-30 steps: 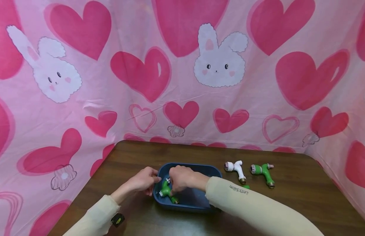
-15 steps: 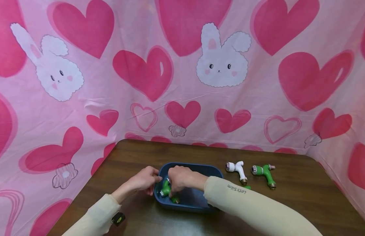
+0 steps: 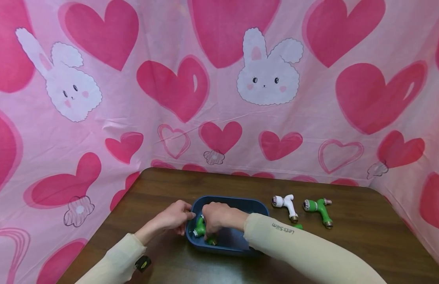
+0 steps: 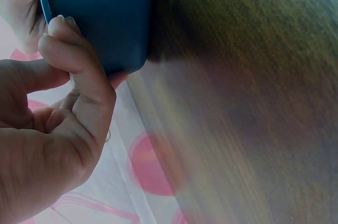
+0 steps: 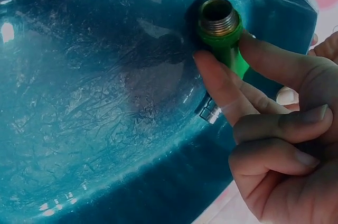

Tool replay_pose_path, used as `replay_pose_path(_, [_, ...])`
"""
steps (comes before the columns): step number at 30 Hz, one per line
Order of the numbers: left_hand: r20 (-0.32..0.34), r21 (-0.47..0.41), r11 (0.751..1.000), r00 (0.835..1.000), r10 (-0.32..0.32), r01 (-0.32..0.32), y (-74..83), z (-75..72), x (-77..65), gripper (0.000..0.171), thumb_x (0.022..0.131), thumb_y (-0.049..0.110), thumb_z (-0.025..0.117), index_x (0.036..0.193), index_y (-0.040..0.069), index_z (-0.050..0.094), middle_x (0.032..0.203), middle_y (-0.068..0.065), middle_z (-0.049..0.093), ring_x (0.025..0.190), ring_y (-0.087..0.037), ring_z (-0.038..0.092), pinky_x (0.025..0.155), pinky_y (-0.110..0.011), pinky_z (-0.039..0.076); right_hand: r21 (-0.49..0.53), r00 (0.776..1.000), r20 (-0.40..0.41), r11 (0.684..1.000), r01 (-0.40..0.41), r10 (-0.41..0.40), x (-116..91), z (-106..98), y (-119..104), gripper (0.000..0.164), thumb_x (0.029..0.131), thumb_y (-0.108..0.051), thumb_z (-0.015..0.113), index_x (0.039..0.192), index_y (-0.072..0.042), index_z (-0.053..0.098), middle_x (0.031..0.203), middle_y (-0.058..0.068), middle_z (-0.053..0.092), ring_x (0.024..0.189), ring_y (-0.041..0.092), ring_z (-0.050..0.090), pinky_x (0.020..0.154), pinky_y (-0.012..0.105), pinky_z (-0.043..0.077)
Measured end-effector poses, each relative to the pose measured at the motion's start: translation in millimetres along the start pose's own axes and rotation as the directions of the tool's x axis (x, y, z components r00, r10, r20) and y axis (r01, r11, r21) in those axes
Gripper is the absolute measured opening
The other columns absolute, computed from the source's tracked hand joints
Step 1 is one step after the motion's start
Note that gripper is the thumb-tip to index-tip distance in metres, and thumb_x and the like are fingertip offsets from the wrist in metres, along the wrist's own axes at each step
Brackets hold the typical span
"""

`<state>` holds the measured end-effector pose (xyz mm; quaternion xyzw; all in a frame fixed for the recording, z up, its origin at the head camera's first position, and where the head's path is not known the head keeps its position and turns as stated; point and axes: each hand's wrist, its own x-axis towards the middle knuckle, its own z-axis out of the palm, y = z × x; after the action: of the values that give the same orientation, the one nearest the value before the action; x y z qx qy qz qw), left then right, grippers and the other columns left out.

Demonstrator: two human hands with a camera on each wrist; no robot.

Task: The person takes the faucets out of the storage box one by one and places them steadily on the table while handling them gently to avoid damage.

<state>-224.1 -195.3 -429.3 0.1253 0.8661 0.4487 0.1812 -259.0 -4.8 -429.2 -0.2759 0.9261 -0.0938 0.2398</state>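
A green tap [image 3: 199, 228] with a threaded brass end stands inside the blue plastic basin [image 3: 237, 249], at its left end. My right hand [image 3: 217, 217] reaches into the basin and pinches the tap between thumb and index finger; the other fingers curl toward the palm in the right wrist view. Up close there, the tap's threaded mouth [image 5: 217, 15] faces the camera, while its lower body is partly hidden by fingers. At the basin's left end my left hand [image 3: 175, 217] grips the rim, thumb at the edge and fingers [image 4: 79, 60] against the outer wall.
Right of the basin, a white tap [image 3: 286, 205] and another green tap [image 3: 320, 211] lie on the brown wooden table [image 3: 162, 185]. A small green piece [image 3: 297, 226] shows beside the right sleeve. A pink heart-patterned cloth [image 3: 219, 98] hangs behind the table.
The right hand has shifted slightly over the green tap in the basin, covering more of it. The left hand stays at the rim, and the view has drifted slightly.
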Motion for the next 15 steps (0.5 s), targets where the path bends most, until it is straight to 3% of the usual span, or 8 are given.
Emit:
replay_pose_path(8, [-0.006, 0.006, 1.0, 1.0, 0.006, -0.006, 0.6, 0.8, -0.4, 0.018, 0.106, 0.009, 0.062, 0.114, -0.006, 0.069, 0.056, -0.007, 0.061, 0.041, -0.01, 0.057, 0.043, -0.024, 0.052, -0.027, 0.999, -0.033, 0.999, -0.029, 0.028, 15.0, 5.5, 17.1, 0.038, 0.074, -0.036, 0.098, 0.094, -0.017, 0.073, 0.078, -0.004, 0.064, 0.067, 0.013, 0.063, 0.063, 0.032, 0.056])
replay_pose_path(15, [-0.011, 0.0, 1.0, 1.0, 0.006, -0.006, 1.8, 1.4, -1.5, 0.019, 0.106, 0.008, 0.062, 0.116, -0.007, 0.068, 0.056, -0.008, 0.061, 0.041, -0.011, 0.056, 0.043, -0.024, 0.052, -0.016, 0.998, -0.047, 0.999, -0.039, 0.038, -13.1, -7.9, 7.6, 0.032, 0.079, -0.032, 0.096, 0.096, -0.015, 0.074, 0.077, -0.002, 0.066, 0.066, 0.015, 0.063, 0.064, 0.032, 0.057])
